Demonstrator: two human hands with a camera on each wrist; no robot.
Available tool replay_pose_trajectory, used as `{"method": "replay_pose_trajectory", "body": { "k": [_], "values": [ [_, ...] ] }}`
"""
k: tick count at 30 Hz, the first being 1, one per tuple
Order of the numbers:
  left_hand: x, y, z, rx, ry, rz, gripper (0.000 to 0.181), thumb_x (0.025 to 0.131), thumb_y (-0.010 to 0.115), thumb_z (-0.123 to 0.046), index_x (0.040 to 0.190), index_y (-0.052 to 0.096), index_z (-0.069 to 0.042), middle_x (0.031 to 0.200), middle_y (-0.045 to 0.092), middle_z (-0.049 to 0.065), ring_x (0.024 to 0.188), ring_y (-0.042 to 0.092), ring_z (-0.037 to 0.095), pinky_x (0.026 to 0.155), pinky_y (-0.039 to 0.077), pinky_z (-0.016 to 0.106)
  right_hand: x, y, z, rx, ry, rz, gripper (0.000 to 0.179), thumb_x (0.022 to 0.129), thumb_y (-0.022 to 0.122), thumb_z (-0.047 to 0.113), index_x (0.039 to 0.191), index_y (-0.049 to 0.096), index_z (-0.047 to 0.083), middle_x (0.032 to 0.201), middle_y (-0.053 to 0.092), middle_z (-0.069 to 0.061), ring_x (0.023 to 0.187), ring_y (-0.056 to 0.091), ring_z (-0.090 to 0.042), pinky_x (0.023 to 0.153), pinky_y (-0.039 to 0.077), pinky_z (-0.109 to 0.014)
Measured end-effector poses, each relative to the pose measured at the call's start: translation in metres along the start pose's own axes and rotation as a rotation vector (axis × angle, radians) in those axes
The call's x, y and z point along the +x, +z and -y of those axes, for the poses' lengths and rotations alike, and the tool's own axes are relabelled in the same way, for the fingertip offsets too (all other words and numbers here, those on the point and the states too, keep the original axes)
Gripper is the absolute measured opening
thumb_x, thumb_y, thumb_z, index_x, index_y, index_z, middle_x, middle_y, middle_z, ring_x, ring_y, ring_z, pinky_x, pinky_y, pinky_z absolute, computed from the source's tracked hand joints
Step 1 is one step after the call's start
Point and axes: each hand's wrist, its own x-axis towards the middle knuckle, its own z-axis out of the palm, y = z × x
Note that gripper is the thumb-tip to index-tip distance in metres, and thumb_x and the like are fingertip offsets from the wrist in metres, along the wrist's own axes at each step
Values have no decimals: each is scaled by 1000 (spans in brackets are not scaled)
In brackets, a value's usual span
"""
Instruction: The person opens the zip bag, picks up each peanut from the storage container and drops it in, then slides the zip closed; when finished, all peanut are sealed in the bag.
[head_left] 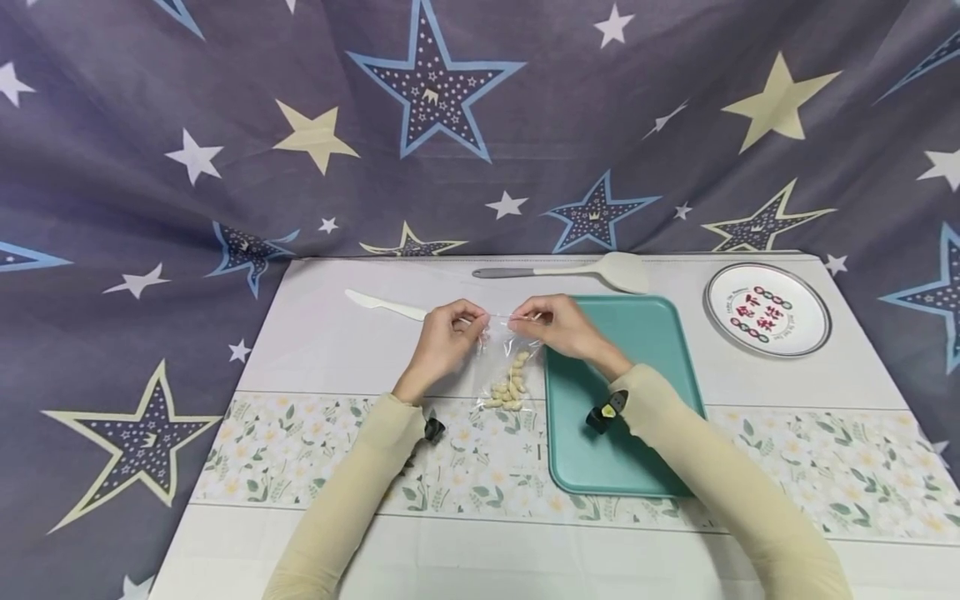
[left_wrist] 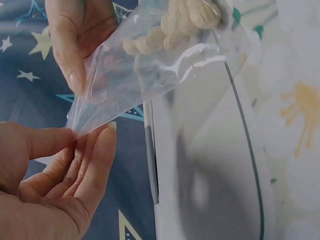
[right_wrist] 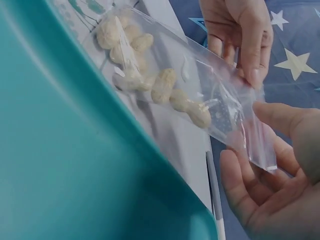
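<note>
A clear zip bag (head_left: pixel 495 367) with several unshelled peanuts (head_left: pixel 512 387) in its lower part hangs between the two hands, top edge up. My left hand (head_left: pixel 447 333) pinches one top corner between thumb and fingers. At the opposite corner my right hand (head_left: pixel 558 323) pinches the bag's top edge. In the left wrist view the left thumb and fingers (left_wrist: pixel 100 155) hold the film at the mouth. The right wrist view shows the zip strip (right_wrist: pixel 260 145) running between both hands, with the peanuts (right_wrist: pixel 162 85) grouped toward the bottom.
A teal tray (head_left: pixel 622 467) lies under the right forearm, just right of the bag. Behind it is a spatula (head_left: pixel 622 272) with a grey handle. A white plastic knife (head_left: pixel 382 304) lies beyond the left hand. At the right stands a round plate (head_left: pixel 795 329) with red lettering.
</note>
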Motion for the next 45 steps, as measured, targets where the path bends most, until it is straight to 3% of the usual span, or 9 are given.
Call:
{"method": "replay_pose_trajectory", "body": {
  "k": [3,10,23,35,45],
  "values": [
    [1,-1,2,2,-7,-1,13,100,70,-9,104,75,2,97,77,21,80,78,32,63,55,16,4,5,1,-6,-10,3,16,97,75,24,104,81,11,104,78,-9,88,64,-17,79,50,-25],
    [1,-1,5,12,-12,6,15,98,73,-13,102,75,1,94,78,19,80,78,28,66,59,20,9,12,1,18,-43,-1,15,98,74,19,102,81,7,102,79,-13,88,65,-21,80,51,-25],
    [1,-6,4,3,-27,12,16,99,73,-14,103,75,1,95,78,19,78,76,20,68,60,22,15,9,15,-119,-77,30,13,99,71,18,101,80,9,99,79,-8,85,63,-18,80,50,-28],
    [0,-5,5,-59,-70,-8,19,101,69,-13,104,75,4,94,76,24,82,76,37,64,56,17,20,12,18,-129,-59,70,15,100,70,21,105,80,10,99,78,-6,84,63,-17,79,50,-28],
    [-1,-3,7,-99,-99,-32,18,100,70,-13,104,75,4,93,76,22,72,71,17,61,52,17,22,12,21,-120,-56,96,16,101,69,21,105,78,10,101,78,-7,88,63,-20,82,51,-30]
  ]
}}
